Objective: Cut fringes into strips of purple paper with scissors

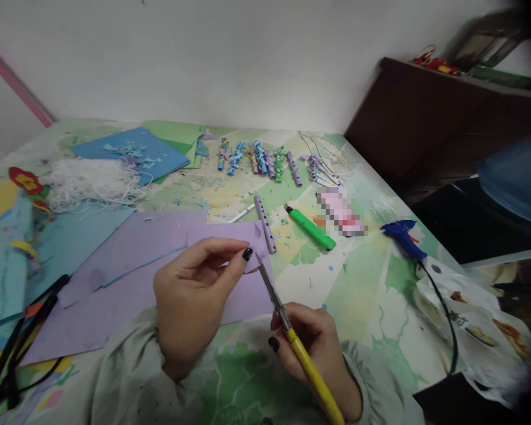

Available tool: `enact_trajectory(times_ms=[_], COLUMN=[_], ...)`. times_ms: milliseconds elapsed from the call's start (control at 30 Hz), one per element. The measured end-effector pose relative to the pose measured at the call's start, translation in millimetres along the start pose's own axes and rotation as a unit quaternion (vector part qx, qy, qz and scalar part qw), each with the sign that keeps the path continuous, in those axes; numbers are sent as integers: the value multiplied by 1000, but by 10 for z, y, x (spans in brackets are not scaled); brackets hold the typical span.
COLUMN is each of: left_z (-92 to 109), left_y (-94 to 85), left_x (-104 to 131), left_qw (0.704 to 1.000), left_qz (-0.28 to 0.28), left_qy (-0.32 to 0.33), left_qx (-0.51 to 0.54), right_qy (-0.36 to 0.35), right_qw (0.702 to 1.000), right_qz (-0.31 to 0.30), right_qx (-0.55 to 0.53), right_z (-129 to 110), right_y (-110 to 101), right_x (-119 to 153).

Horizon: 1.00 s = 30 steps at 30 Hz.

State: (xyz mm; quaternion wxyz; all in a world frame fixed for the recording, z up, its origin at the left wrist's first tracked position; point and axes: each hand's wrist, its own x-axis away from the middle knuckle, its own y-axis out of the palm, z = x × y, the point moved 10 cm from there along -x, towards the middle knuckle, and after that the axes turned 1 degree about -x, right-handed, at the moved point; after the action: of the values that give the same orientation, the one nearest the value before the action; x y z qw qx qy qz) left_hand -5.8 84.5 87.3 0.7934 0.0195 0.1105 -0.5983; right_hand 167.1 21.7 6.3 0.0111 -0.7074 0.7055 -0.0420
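My left hand (199,289) is closed in a pinch, thumb against forefinger. Between its fingertips there seems to be a small piece of purple paper (255,264), hard to tell from the purple sheet (128,295) lying behind it. In my right hand (312,336) are scissors (307,366) with yellow handles, seen nearly edge-on. Their thin metal tips point up and left, close to the left fingertips; whether they touch the paper I cannot tell. Just beyond lies a purple rolled paper tube (265,224) with dark notches. A white stick (242,213) is beside it.
Several decorated paper tubes (260,156) stretch along the back. A green box cutter (310,226) and a blue glue gun (405,237) lie to the right, near a plastic bag (473,324). White string (92,184) and blue paper (133,141) are at left.
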Motion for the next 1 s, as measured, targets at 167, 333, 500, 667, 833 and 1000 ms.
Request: enact_trajectory(times_ms=[167, 333, 500, 667, 833, 1000], left_z=[-25, -50, -55, -54, -60, -68], left_y=[5, 6, 26, 26, 30, 43], left_x=[2, 4, -12, -19, -13, -19], left_qw=[1000, 1000, 1000, 1000, 999, 999], left_qz=[-4, -6, -10, -5, -10, -16], left_qy=[-7, -17, -14, 1, 3, 3], left_qx=[16, 19, 10, 22, 33, 40], right_qy=[1, 4, 8, 13, 19, 23], right_qw=[1000, 1000, 1000, 1000, 1000, 1000], right_qz=[-5, -10, -3, 2, -2, -7], right_qx=[-3, -16, -26, -19, -6, 3], right_z=[-16, -36, -16, 8, 23, 25], right_y=[7, 15, 13, 6, -8, -1], right_x=[-5, -6, -2, -3, -10, -12])
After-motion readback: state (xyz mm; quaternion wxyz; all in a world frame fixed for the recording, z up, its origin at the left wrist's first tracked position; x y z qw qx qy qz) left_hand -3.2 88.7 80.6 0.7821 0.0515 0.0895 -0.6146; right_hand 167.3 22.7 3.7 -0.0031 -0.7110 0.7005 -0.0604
